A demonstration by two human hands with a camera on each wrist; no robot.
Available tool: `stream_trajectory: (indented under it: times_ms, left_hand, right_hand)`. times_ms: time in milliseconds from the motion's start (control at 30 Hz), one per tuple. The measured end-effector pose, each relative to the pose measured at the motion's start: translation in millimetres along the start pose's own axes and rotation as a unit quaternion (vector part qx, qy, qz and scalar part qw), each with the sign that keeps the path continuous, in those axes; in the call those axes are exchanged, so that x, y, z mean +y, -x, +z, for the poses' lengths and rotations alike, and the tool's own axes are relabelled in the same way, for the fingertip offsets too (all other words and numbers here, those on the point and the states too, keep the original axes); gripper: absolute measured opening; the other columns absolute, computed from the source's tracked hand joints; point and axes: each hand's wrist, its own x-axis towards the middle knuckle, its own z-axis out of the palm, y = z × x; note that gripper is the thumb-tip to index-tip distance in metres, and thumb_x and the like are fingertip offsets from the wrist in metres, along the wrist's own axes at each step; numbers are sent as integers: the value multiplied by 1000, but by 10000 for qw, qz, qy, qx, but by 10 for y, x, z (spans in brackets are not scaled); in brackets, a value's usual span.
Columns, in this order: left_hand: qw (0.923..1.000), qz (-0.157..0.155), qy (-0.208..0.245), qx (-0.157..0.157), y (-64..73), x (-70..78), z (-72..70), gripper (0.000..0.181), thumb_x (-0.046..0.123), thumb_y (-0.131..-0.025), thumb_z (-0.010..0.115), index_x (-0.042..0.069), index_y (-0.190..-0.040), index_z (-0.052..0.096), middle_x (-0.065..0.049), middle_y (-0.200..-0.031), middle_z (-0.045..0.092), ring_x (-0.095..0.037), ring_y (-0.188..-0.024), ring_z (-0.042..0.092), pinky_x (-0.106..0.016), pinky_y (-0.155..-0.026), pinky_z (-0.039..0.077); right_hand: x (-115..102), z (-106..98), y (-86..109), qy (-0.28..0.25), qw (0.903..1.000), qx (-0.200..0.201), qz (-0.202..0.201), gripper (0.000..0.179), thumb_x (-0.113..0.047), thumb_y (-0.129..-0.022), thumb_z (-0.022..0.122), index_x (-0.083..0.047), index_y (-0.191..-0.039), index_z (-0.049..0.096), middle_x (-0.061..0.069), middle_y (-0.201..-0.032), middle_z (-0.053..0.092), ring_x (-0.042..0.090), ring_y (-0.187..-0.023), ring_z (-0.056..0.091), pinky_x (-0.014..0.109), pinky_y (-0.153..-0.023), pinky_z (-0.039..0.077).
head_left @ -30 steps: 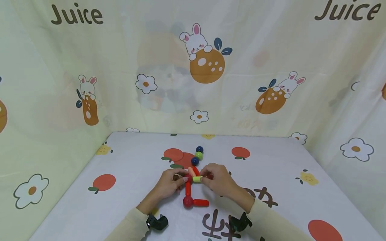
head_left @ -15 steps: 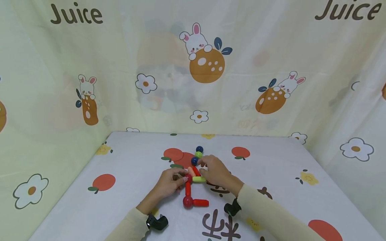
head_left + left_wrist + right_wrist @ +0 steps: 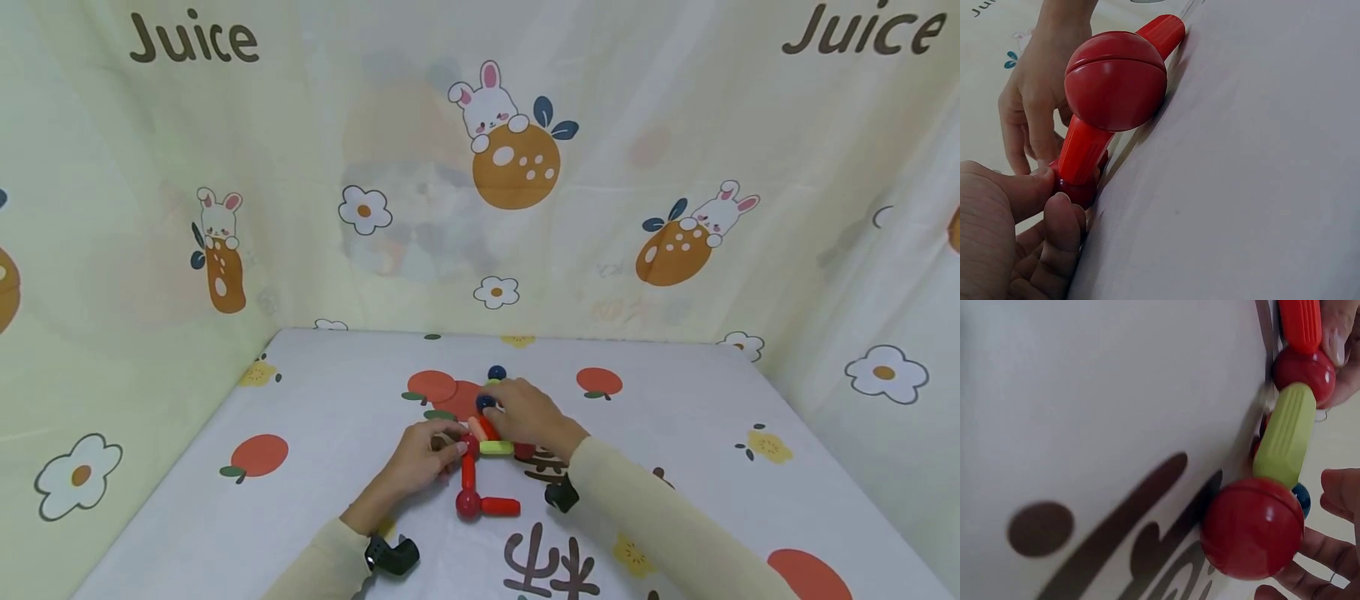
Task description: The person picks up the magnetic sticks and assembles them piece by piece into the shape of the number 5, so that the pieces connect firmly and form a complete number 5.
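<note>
In the head view my left hand pinches a red ball, one joint of a ball-and-stick toy. A red stick joins it to a nearer red ball, which carries another red stick. From the pinched ball a lime green stick runs to another red ball, large in the right wrist view. My right hand is at a dark blue ball, thumb and fingers apart around it; whether they touch it is unclear.
Behind the right hand lie a green ball, mostly covered, and another dark blue ball. A pink stick and a red stick lie just beyond the pinched ball. A printed white cloth covers the table, with a patterned curtain behind.
My right hand has left the red ball at the green stick's end and moved away from me and left to the near dark blue ball. The left hand keeps its pinch in place.
</note>
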Motion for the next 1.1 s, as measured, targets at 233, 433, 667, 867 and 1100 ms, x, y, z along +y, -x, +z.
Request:
stream_trajectory:
  times_ms: [233,433,667,867,1100]
  left_hand:
    - [10000,41,18,21,1,-18,6,25,19,-98,68,13,-122,70,-2,-83,67,-17,-64,63,-30,-58,56]
    - [10000,16,26,26,-4,-25,10,25,20,-98,69,13,-122,70,-1,-84,67,-18,-64,64,-31,-58,57]
    - [10000,23,26,18,-2,-21,7,26,20,-97,69,14,-122,69,-1,-88,67,-18,-66,65,-31,-59,57]
    - [10000,28,25,-15,10,-16,6,26,20,-97,69,13,-122,69,-1,-87,67,-18,-66,65,-31,-60,57]
    - [10000,54,-2,2,19,11,0,25,20,-97,69,13,-122,70,-1,-88,67,-18,-67,64,-31,-60,57]
  right_hand:
    - [24,-12,-55,-81,9986,-396,334,43,-31,-100,64,-21,-141,60,4,-127,67,22,-105,58,45,-93,56]
    - [6,-23,-75,-194,9948,-699,717,50,-34,-100,63,-25,-149,51,7,-137,61,24,-110,56,46,-94,56]
    - [-7,-18,-110,-18,9931,-914,729,45,-33,-99,66,-23,-141,55,2,-116,64,21,-102,56,39,-85,56]
    - [6,-2,-95,13,9927,-963,730,42,-29,-100,64,-19,-140,57,2,-116,63,21,-103,56,39,-88,55]
    - [47,-2,-84,79,9934,-917,688,46,-27,-99,66,-16,-143,56,5,-122,63,23,-106,55,42,-93,55]
